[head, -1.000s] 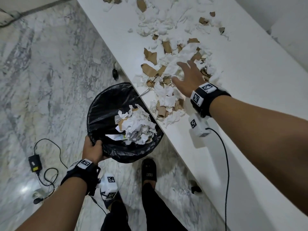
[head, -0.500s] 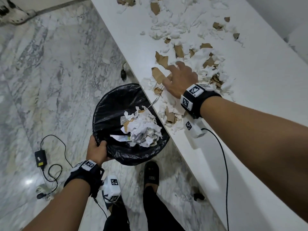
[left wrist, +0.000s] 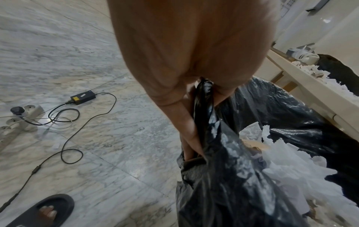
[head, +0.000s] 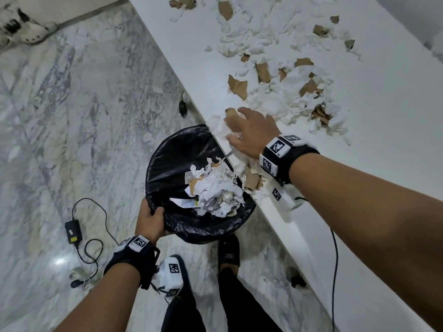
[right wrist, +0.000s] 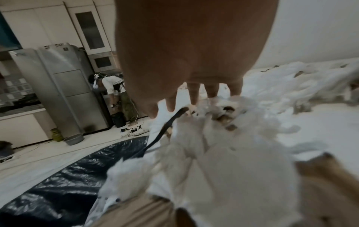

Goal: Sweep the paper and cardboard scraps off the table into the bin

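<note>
White paper and brown cardboard scraps (head: 282, 97) lie strewn over the white table (head: 374, 130). My right hand (head: 249, 130) lies flat with spread fingers on a small heap of scraps (right wrist: 217, 138) at the table's left edge, right above the bin. The bin (head: 167, 164), lined with a black bag (left wrist: 229, 184), sits tight against that edge and holds a mound of scraps (head: 215, 192). My left hand (head: 149, 219) grips the bin's near rim, fingers curled over the bag (left wrist: 202, 98).
A black power adapter (head: 73, 232) with its cable and a power strip (head: 79, 279) lie on the marble floor to the left. My sandalled feet (head: 229, 250) stand beside the bin. Another person (right wrist: 116, 95) bends by a fridge far off.
My right hand has dragged a heap of scraps from the middle of the table leftward to its edge over the bin. The left hand has kept its hold on the rim.
</note>
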Action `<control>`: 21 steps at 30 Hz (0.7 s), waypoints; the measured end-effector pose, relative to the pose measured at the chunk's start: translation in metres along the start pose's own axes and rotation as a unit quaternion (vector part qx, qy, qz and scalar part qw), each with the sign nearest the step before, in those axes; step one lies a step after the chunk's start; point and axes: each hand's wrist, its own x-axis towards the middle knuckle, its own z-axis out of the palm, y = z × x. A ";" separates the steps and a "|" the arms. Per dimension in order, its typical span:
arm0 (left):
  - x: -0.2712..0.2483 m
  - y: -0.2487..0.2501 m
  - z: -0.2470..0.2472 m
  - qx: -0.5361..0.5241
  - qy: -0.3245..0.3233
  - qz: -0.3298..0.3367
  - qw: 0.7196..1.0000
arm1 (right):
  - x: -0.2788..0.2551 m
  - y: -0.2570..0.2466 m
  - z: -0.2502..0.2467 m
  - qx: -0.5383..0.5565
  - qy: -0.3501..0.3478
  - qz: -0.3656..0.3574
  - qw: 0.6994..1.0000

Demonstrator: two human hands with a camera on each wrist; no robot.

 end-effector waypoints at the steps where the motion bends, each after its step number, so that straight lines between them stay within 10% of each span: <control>1: 0.001 0.001 -0.001 0.005 -0.006 0.002 1.000 | -0.003 0.006 -0.005 0.013 0.032 0.001 0.999; 5: 0.014 0.005 -0.004 0.024 -0.024 0.015 0.999 | -0.005 0.038 -0.023 0.034 0.087 0.057 0.994; 12: 0.053 -0.007 -0.011 0.084 -0.057 0.046 0.994 | -0.002 0.029 -0.005 0.108 -0.042 0.155 0.981; 21: 0.040 0.036 -0.018 0.099 -0.109 0.054 0.988 | -0.048 0.011 -0.005 0.151 0.064 0.264 0.950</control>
